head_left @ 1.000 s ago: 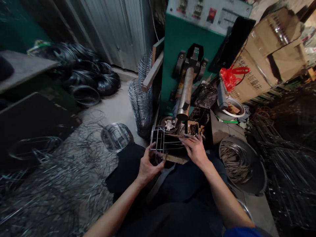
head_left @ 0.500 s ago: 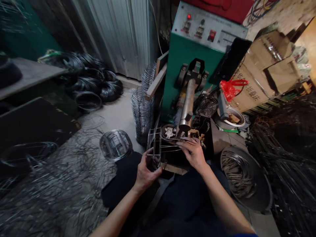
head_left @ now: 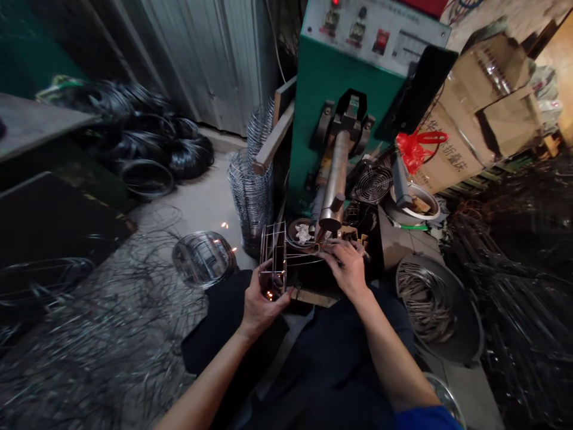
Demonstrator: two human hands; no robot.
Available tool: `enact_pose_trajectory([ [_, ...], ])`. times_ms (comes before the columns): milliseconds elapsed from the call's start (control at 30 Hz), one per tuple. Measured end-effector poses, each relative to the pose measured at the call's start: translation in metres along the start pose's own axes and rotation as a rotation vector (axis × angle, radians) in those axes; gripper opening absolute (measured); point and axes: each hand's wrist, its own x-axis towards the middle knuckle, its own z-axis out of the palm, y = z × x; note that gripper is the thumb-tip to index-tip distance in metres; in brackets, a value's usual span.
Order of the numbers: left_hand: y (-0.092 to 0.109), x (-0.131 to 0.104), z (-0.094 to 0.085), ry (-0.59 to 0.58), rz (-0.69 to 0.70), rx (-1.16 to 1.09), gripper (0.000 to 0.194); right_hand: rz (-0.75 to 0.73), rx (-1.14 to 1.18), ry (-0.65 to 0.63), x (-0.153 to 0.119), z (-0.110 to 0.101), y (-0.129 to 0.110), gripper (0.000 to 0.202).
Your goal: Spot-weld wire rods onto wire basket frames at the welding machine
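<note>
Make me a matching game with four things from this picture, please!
1. wire frame
2. plastic bag
3. machine with the switches
4. round basin

A. mostly green
B. has a bundle of wire pieces in it
C. held in the left hand
D. bright red

Right pairs: 1-C, 2-D, 3-A, 4-B

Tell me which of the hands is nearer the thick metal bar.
Right. In the picture, the right hand is just below the near end of the thick metal bar; the left hand is farther off, down-left, holding the wire frame.
</note>
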Motion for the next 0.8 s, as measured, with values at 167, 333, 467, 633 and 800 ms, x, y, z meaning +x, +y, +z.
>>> enact_pose_trajectory([
  [167,0.002,0.020,-0.004,-0.045,-0.026,-0.026,0.069,0.050,0.018,0.071,0.010,0.005,0.011,0.013],
  [333,-0.008,0.032,-0.009,-0.089,-0.034,0.025,0.087,0.048,0.069,0.080,0.009,-0.004,0.016,0.013],
  [467,-0.022,0.024,-0.012,0.052,0.034,0.280,0.095,0.214,0.072,0.083,-0.023,-0.034,0.026,0.017],
  [633,-0.013,-0.013,-0.016,0.013,0.006,0.284,0.036,0.481,-0.211,0.077,-0.119,-0.098,0.078,0.032],
  [800,0.036,-0.061,-0.043,-0.267,-0.209,0.256,0.043,1.012,-0.598,-0.216,-0.286,-0.171,0.137,0.038],
])
